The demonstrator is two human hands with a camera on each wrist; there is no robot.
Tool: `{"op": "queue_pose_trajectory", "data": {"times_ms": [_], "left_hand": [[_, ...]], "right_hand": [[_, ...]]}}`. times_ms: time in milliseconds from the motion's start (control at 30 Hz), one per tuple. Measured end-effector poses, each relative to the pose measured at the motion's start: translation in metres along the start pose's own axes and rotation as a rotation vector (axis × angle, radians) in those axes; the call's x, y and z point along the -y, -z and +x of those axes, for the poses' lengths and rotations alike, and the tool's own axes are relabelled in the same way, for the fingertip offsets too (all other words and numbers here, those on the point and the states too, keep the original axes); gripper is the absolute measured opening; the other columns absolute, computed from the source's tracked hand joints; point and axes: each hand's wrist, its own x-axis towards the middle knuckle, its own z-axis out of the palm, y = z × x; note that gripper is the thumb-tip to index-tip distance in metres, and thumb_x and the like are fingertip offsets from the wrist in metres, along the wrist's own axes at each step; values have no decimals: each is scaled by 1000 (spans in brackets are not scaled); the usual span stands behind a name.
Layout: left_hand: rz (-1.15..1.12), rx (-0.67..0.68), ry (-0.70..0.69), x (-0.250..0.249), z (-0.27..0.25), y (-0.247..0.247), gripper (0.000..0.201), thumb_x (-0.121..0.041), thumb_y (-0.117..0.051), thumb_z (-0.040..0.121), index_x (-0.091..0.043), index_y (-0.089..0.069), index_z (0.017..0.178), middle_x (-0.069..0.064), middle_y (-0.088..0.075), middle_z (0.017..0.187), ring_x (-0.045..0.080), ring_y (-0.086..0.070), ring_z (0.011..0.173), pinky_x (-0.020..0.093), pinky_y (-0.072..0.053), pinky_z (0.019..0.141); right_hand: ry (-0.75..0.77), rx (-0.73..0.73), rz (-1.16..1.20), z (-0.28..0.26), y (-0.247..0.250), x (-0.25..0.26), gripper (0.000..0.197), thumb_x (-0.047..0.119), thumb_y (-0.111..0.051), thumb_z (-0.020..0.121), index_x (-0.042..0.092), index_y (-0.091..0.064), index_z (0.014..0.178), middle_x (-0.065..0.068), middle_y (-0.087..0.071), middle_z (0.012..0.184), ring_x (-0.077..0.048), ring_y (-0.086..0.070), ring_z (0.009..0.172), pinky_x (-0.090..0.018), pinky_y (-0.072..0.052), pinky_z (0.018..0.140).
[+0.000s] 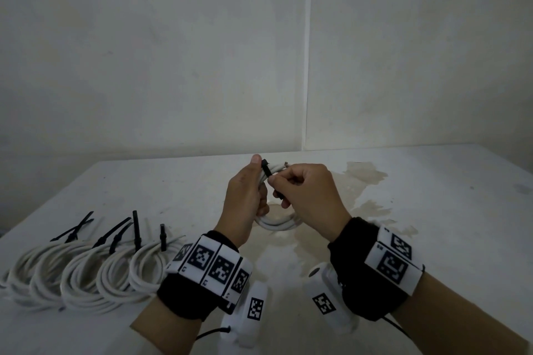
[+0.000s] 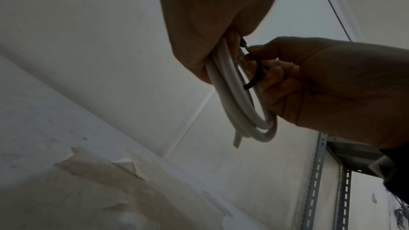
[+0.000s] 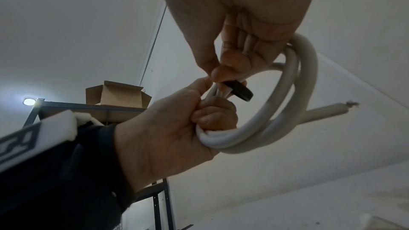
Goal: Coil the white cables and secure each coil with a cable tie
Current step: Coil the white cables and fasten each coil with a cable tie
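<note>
the left hand (image 1: 245,196) grips the white cable coil (image 1: 278,223) up above the table (image 1: 432,181). the right hand (image 1: 305,190) pinches the black tie (image 1: 266,171) wrapped on it. if the pinch slips, the tie could pop loose and the loops spring open.

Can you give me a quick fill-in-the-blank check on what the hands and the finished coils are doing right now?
1. The left hand grips the white coil, holding it ____ the table.
2. The right hand pinches a ____ cable tie at the coil.
3. The finished coils lie on the person's ____ side of the table.
4. Each finished coil's tie is coloured ____.

Missing words: above; black; left; black
</note>
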Motion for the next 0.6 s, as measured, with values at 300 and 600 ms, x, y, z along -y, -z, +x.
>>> {"op": "queue_pose_trajectory", "data": {"times_ms": [300, 600], "left_hand": [[126, -14, -50, 7, -4, 2, 42, -33, -37, 99, -13, -48, 63, -8, -27, 42, 9, -23, 40, 19, -26, 40], [0, -20, -19, 6, -5, 4, 35, -35, -39, 98, -14, -68, 99, -6, -27, 48, 7, -24, 40, 19, -25, 40]], "right_hand": [[6, 1, -27, 4, -4, -1, 24, 13, -63, 85, 18, -61, 61, 4, -59, 55, 1, -49, 44, -16, -40, 54], [61, -121, 85, -1, -4, -2, 32, 11, -70, 79, 18, -41, 68, -9, -58, 67, -8, -52, 46, -14, -43, 45]]}}
